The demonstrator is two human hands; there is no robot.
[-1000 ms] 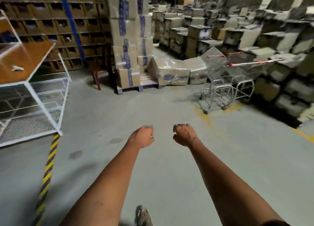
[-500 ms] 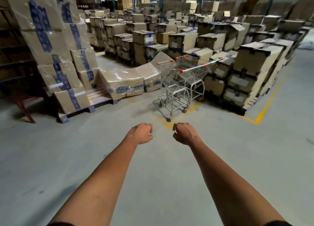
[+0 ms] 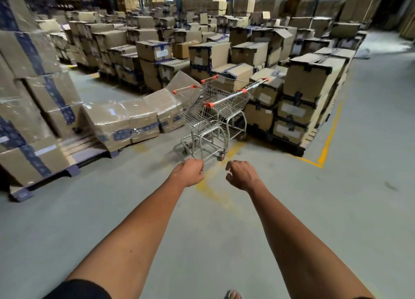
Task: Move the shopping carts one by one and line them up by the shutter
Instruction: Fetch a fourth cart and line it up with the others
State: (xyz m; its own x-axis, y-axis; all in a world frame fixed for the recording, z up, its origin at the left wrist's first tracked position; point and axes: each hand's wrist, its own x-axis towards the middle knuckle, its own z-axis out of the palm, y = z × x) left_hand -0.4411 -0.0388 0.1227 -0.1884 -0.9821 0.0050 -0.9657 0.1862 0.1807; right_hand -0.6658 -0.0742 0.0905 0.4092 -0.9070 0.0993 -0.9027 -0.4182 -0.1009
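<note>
- We hold both bare arms stretched out ahead over the grey concrete floor (image 3: 336, 208), elbows low, wrists nearly level with each other.
- Our left hand (image 3: 189, 172) is curled into a loose fist, back of the hand up, its fingers closed on nothing.
- Our right hand (image 3: 241, 175) sits just beside it, apart from it; its fingers (image 3: 229, 166) are bent inward but not fully closed, and they hold nothing.
- The shopping carts (image 3: 213, 116) stand ahead of both hands, untouched. They are wire carts with orange-red caps on the handle ends, pushed one into another; we cannot tell for sure how many there are.
- The cart baskets look empty, though the mesh makes it hard to be certain.
- The carts stand on a worn yellow floor line (image 3: 330, 132), between the leaning wrapped boxes (image 3: 125, 123) on a pallet to the left and the stacked cartons (image 3: 310, 92) to the right.
- More cartons fill the hall behind.
- A tall wrapped stack (image 3: 29, 92) with blue tape rises at the far left.
- The tip of a foot (image 3: 232, 295) shows at the bottom edge.
</note>
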